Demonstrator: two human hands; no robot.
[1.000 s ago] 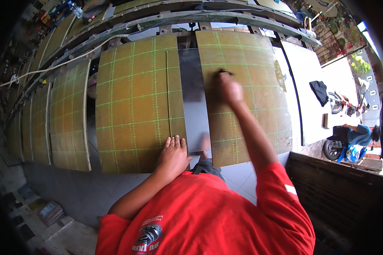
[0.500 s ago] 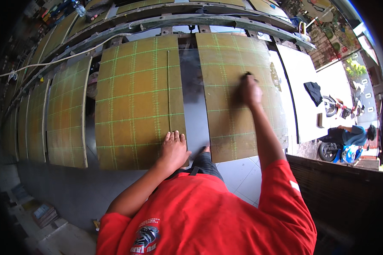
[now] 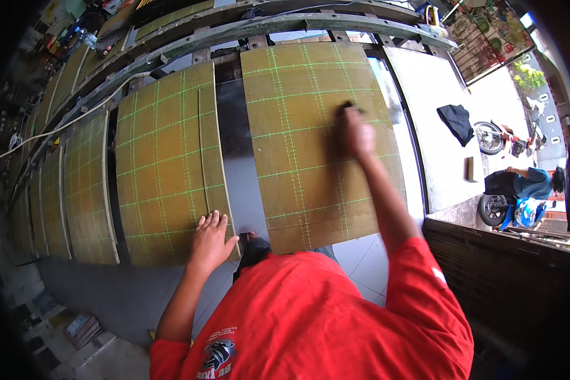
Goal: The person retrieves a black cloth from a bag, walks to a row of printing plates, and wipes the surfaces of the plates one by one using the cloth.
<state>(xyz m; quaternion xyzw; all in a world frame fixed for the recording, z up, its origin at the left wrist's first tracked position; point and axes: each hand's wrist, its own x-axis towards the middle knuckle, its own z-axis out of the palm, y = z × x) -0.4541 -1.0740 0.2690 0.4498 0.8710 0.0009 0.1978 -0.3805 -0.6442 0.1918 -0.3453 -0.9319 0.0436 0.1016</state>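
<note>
My left hand [image 3: 211, 242] lies flat with fingers spread on the near right corner of a yellow-brown board [image 3: 147, 190] marked with green grid lines. A thin straight strip [image 3: 205, 152] runs along that board's right side. To the right, across a gap, is a second board [image 3: 316, 180] with similar green lines. Over its upper right part my right hand [image 3: 361, 134] is closed on a small dark object [image 3: 346, 108], pressed to or just above the surface. Motion blur and the fingers hide what kind of object it is.
Further boards [image 3: 85, 190] stand in a row at left, and a white panel [image 3: 424, 95] with a black cloth [image 3: 456, 123] lies at right. Rails [image 3: 285, 28] cross behind, with a pale cable [image 3: 63, 136]. A person [image 3: 529, 183] is beside a blue motorbike [image 3: 525, 212] outside.
My view has shifted right, so the boards appear further left. The right hand still works over the right board with the dark object; the left hand stays on the left board's near corner.
</note>
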